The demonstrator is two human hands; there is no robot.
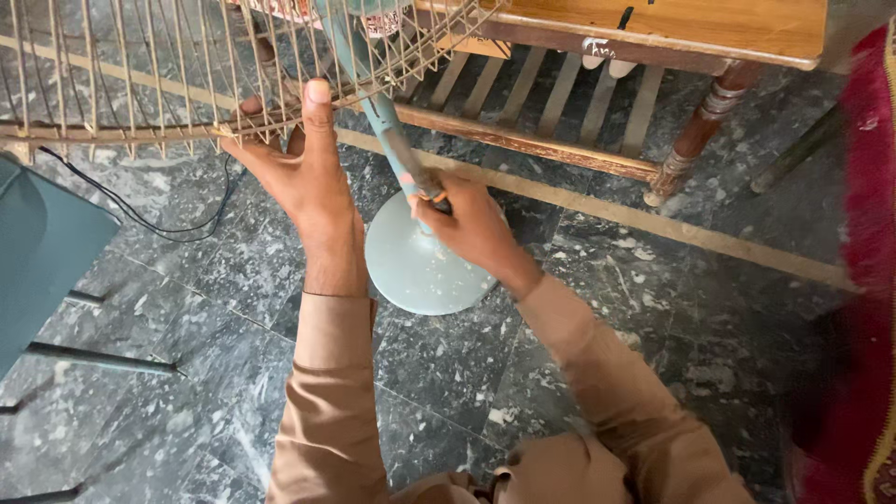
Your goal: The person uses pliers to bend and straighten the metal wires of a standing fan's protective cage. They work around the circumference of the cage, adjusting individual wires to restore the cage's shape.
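A pedestal fan stands before me, with a beige wire grille [140, 75], a light blue pole [378, 112] and a round pale blue base [420, 271] on the floor. My left hand [299, 168] presses against the lower rim of the grille, thumb up on the wires and fingers behind them. Lower down, my right hand [467, 224] is closed around a tool with an orange-tipped handle [431, 191], held against the pole. Both arms wear tan sleeves.
A wooden table [653, 28] with a turned leg [695, 140] and a slatted lower shelf stands behind the fan. A black cable [140, 210] trails over the dark marble floor. A blue-grey chair [37, 252] is at left, red fabric [868, 233] at right.
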